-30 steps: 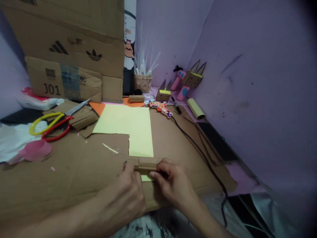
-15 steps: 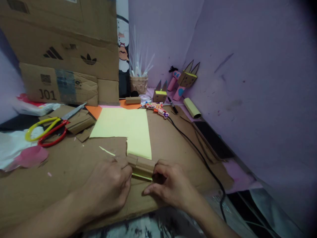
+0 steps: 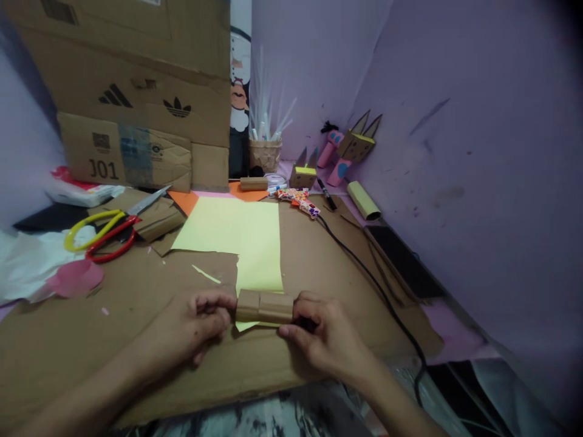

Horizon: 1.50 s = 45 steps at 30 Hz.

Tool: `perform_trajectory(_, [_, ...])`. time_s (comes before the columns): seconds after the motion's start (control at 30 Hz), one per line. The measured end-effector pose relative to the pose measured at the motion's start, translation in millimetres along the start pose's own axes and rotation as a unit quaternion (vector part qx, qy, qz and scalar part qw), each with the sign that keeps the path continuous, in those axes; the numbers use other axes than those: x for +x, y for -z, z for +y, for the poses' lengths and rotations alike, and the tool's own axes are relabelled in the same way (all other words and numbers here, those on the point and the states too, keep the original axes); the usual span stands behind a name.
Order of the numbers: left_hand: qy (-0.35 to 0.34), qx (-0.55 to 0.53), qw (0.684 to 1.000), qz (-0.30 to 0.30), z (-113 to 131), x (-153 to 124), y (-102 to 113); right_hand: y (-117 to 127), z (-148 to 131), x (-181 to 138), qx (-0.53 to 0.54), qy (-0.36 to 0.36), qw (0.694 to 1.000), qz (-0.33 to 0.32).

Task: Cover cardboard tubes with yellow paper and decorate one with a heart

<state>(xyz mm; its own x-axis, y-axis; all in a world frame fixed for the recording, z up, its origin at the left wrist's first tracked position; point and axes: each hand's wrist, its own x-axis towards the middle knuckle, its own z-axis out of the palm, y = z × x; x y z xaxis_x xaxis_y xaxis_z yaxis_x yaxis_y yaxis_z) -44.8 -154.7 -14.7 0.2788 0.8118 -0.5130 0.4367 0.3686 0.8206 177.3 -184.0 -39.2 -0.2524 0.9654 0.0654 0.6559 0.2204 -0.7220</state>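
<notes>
Grasping cardboard roll (image 3: pixel 264 306) with right hand (image 3: pixel 323 331) | with left hand (image 3: pixel 204 321) curled opposite, unclear if gripping | could skew on yellow paper (image 3: pixel 260 273) in between, if pressed unevenly

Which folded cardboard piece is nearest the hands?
The cardboard piece over the yellow paper, between left hand and right hand; others lie farther back, by scissors and orange paper.

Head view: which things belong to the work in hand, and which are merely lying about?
Apparently in use:
folded cardboard piece, between left hand and right hand
yellow paper beneath it

Apparently just lying about:
scissors
black marker
greenish tube
pink scrap
</notes>
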Motion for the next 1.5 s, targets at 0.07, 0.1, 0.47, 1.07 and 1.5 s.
perform_trajectory(0.07, [0.006, 0.001, 0.999, -0.045, 2.7, -3.0, -6.0, 0.8, 0.0, 1.5, -0.002, 0.002, 1.000, -0.004])
perform_trajectory(0.1, [-0.002, 0.017, 0.998, -0.054, 4.5, -4.6, -8.9, 1.1, 0.0, 2.1, -0.005, 0.003, 1.000, -0.003])
perform_trajectory(0.47, [-0.068, 0.220, 0.967, 0.111, -2.7, -12.4, -33.1, -1.4, 2.0, 2.5, -0.006, -0.002, 0.999, 0.034])
perform_trajectory(1.07, [-0.262, 0.570, 0.768, 0.127, 89.2, 135.3, 44.8, 0.8, 3.0, -13.8, 0.049, 0.105, 0.993, 0.023])
perform_trajectory(1.5, [-0.197, 0.599, 0.767, 0.119, 105.5, 172.8, 59.3, 13.0, 9.7, -2.4, 0.082, 0.140, 0.984, -0.072])
